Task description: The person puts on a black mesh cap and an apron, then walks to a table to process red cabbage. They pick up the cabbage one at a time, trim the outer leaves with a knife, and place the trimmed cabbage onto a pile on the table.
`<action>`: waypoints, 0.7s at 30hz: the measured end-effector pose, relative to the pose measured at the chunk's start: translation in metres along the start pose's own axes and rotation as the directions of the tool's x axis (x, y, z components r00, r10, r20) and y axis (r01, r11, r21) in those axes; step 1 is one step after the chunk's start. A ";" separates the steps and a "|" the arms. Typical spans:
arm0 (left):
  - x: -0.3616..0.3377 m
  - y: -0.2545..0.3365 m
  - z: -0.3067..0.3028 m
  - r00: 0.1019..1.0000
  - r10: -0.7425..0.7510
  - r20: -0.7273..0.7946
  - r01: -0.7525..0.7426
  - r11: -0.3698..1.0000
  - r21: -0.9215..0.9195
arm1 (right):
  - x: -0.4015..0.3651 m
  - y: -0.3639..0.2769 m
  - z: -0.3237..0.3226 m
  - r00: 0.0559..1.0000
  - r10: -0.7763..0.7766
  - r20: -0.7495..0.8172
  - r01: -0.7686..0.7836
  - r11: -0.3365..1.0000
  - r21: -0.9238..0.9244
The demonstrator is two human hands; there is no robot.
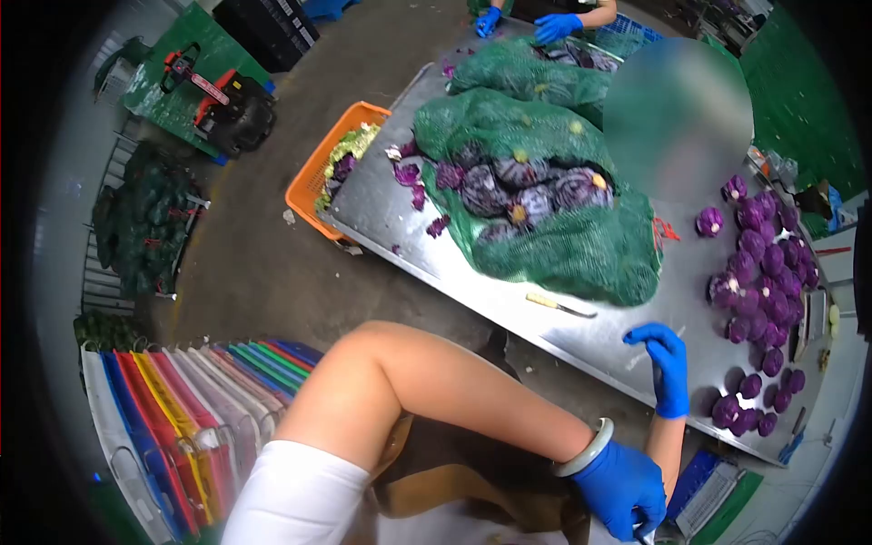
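My left hand [624, 490], in a blue glove with a pale bangle [589, 451] at the wrist, reaches across my body toward my right forearm. Its fingers are bent closed at the bottom of the view; a small shiny bit shows there, too little to name. My right hand [668, 368], also blue-gloved, is raised by the metal table's [436, 254] near edge, fingers curved and apart, holding nothing. To its left on the table lies a knife [559, 305] with a yellowish handle. Beyond it, a green mesh bag [581, 254] lies open around dark purple cabbages [536, 202].
Trimmed purple cabbages [763, 272] cover the table's right side. An orange crate [341, 154] with leaf scraps stands at its left end. Across the table are a co-worker's blue-gloved hands [556, 27]. Coloured aprons [182, 409] hang lower left; a pallet jack [232, 104] stands behind.
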State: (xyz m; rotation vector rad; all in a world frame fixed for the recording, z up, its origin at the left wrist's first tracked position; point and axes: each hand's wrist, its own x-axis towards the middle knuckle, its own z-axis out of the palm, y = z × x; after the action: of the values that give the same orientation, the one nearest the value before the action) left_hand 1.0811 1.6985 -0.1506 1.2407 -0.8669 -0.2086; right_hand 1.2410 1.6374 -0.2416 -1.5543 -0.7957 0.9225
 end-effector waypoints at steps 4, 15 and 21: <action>-0.035 0.016 -0.045 0.974 -0.212 -0.075 0.220 0.828 0.515 | -0.043 -0.025 0.009 0.921 0.010 -0.389 -0.084 0.982 -0.172; -0.062 0.020 -0.066 0.978 -0.201 0.060 0.114 0.749 0.653 | -0.068 -0.136 0.222 0.897 -0.178 -0.404 -0.259 0.530 -0.808; -0.045 0.068 -0.058 0.856 -0.334 0.395 -0.027 0.734 0.678 | -0.010 -0.138 0.301 0.952 -0.133 -0.275 -0.229 0.284 -0.931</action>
State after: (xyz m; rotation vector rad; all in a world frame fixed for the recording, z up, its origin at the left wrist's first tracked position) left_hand 1.0691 1.7913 -0.1147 2.0008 -1.3557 -0.3916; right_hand 0.9689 1.7901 -0.1306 -2.7377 -1.1781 0.0692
